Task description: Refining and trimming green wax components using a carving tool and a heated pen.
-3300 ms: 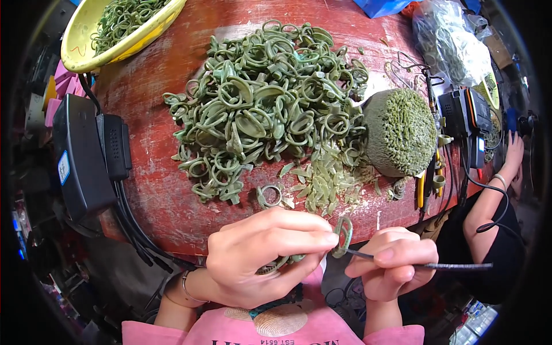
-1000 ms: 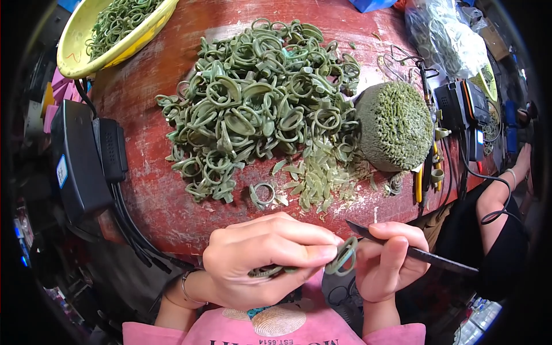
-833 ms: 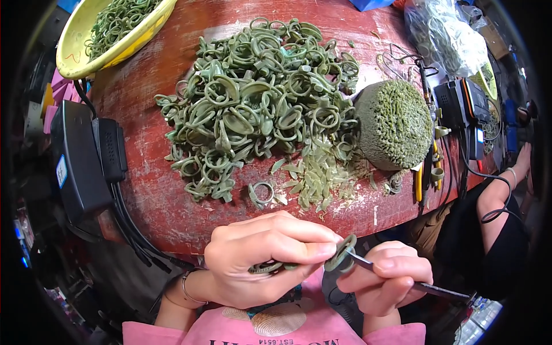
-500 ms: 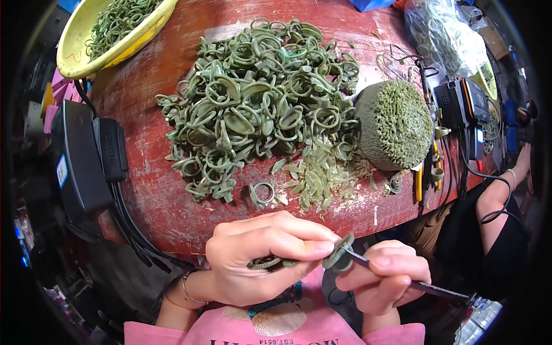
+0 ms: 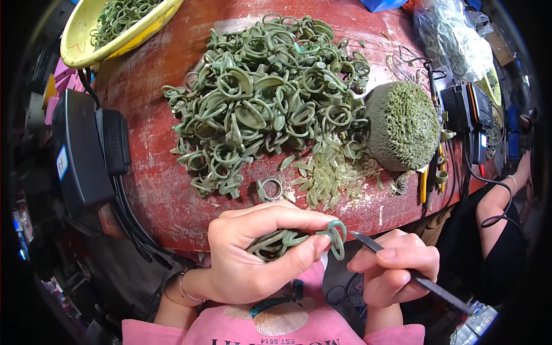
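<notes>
My left hand (image 5: 259, 253) is closed around several green ring pieces (image 5: 275, 243), with one looped piece (image 5: 338, 240) pinched at its fingertips and standing out to the right. My right hand (image 5: 397, 270) grips a narrow dark blade-like tool (image 5: 428, 283), whose pointed tip lies just right of that looped piece. Beyond my hands, a big tangled pile of green rings (image 5: 264, 109) covers the middle of the worn red table (image 5: 152, 195), with pale green slivers (image 5: 328, 181) and a lone ring (image 5: 269, 190) near its front.
A rough green block (image 5: 402, 126) stands right of the pile. A yellow basket of rings (image 5: 75, 40) is at upper left. Black boxes with cables (image 5: 80, 149) (image 5: 466, 109), yellow-handled tools (image 5: 424, 184) and plastic bags (image 5: 451, 46) line the sides. Another person's arm (image 5: 500, 201) is at far right.
The looped piece has turned upright and come off the tool's tip. My left thumb has shifted down, exposing more held pieces. The tool now slants more steeply in my right hand.
</notes>
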Demonstrator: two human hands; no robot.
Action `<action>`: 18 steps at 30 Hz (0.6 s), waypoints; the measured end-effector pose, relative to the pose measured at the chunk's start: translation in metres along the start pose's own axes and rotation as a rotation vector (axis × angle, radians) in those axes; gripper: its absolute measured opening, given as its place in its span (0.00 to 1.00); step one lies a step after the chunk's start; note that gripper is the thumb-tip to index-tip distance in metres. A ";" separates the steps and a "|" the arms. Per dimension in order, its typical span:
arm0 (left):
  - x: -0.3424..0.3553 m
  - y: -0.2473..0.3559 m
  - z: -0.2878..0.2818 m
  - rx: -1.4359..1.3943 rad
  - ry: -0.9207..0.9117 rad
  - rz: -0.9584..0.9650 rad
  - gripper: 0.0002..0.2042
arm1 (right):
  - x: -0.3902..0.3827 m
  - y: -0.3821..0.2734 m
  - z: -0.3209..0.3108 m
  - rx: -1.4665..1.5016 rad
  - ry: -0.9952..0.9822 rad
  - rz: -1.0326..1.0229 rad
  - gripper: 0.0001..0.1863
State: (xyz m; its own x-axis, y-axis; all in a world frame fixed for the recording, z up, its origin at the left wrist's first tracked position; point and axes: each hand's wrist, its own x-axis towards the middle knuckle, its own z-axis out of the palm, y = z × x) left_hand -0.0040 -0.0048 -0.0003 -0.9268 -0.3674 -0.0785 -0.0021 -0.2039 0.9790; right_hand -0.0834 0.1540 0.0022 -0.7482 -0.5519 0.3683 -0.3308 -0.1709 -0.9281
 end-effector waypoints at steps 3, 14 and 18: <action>0.000 0.002 0.002 0.028 0.014 -0.005 0.08 | 0.005 0.002 0.002 -0.013 -0.044 -0.052 0.13; 0.003 0.001 0.001 0.157 -0.001 0.072 0.08 | 0.012 0.002 0.005 -0.219 -0.020 -0.040 0.17; 0.004 0.002 0.001 0.198 -0.006 0.108 0.09 | 0.018 -0.001 -0.002 -0.196 -0.171 -0.021 0.11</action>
State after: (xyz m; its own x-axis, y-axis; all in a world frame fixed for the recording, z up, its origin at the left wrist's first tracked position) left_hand -0.0087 -0.0054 0.0013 -0.9280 -0.3715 0.0293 0.0242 0.0183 0.9995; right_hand -0.0976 0.1462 0.0098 -0.6370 -0.6830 0.3574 -0.4631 -0.0316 -0.8857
